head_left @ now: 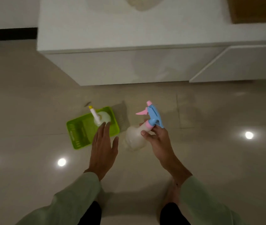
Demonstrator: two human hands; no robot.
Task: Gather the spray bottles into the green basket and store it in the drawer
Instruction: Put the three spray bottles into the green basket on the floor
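Note:
A green basket [78, 132] lies on the tiled floor, left of centre. Inside its far right corner stands a clear spray bottle with a white and yellow nozzle [103, 118]. My left hand [103, 146] hovers flat and open just in front of that bottle, its fingertips near the bottle's base, holding nothing. My right hand [159, 141] grips the neck of a second clear spray bottle with a blue and pink trigger head [135, 135]. That bottle hangs tilted above the floor, to the right of the basket, its head pointing away from me.
A white cabinet [129, 38] stands ahead, with a drawer [236, 65] pulled open at the right. A cardboard box [257, 8] sits on top at the far right. Glossy floor tiles reflect ceiling lights. My knees and feet fill the bottom edge.

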